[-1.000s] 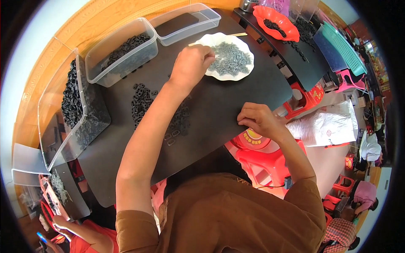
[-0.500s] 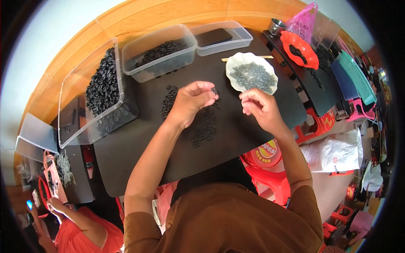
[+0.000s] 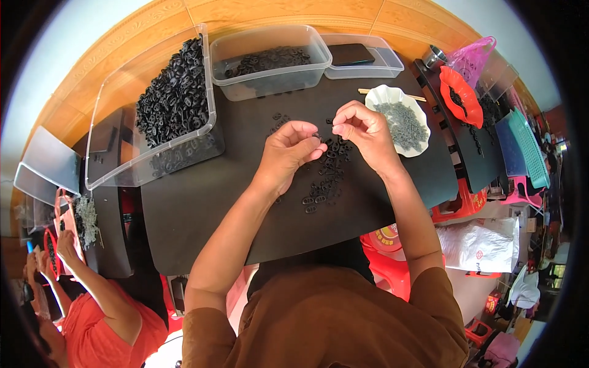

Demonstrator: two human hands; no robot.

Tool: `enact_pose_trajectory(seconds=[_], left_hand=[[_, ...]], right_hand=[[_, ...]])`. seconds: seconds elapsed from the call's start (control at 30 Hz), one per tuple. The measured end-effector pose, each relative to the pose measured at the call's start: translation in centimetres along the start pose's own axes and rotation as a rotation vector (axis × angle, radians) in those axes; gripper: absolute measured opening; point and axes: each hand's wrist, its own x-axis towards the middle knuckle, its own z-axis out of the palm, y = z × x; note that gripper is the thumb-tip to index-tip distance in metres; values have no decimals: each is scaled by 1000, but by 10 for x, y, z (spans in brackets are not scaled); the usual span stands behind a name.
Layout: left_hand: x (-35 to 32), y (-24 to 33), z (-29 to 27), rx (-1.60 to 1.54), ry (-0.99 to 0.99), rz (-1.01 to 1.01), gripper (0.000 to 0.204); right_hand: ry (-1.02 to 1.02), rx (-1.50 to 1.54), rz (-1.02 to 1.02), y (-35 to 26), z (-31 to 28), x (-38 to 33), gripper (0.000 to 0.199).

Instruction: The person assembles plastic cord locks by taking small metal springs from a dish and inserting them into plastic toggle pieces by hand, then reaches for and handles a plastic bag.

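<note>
Above the dark table [image 3: 233, 208], my left hand [image 3: 288, 156] pinches a small black oval plastic piece [image 3: 317, 136] between thumb and fingertips. Close by on its right, my right hand [image 3: 367, 134] has thumb and forefinger pressed together; whatever is between them is too small to make out. The fingertips of both hands are a short gap apart. Loose black oval pieces [image 3: 319, 195] with holes lie scattered beneath and in front of the hands. Beside my right hand stands a white scalloped bowl [image 3: 385, 94] holding many tiny clear-grey pieces [image 3: 404, 126].
A large clear bin [image 3: 211, 116] heaped with black pieces stands left. Behind are a clear tub [image 3: 270, 86] of black pieces and a shallow one [image 3: 368, 71] with a dark phone. Chopsticks [image 3: 368, 91] lie behind the bowl. A person in red [image 3: 113, 319] works at left.
My right hand has moved left from the bowl's front edge to beside my left hand. The left hand still pinches its black piece. The whole view has shifted a little.
</note>
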Motion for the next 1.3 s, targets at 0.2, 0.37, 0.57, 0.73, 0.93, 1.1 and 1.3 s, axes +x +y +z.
enact_pose_trajectory(seconds=[0.2,0.37,0.57,0.73,0.93,1.1,1.3], left_hand=[[0,-3,0,18,-3,19,13],[1,-5,2,21,-8,34,12],[0,-5,2,79,12,109,12],[0,-4,4,143,38,158,15],[-1,-3,5,164,34,187,15],[-1,-5,5,204,58,203,13],[-1,-4,7,318,15,237,9]], right_hand=[[-117,28,151,-6,12,-1,3],[-89,50,134,-2,8,-3,3],[-102,90,156,-9,4,0,3],[-112,62,154,-8,5,1,4],[-118,68,138,-9,6,1,4],[-138,-88,120,-12,5,1,6],[-252,-294,115,-29,1,7,8]])
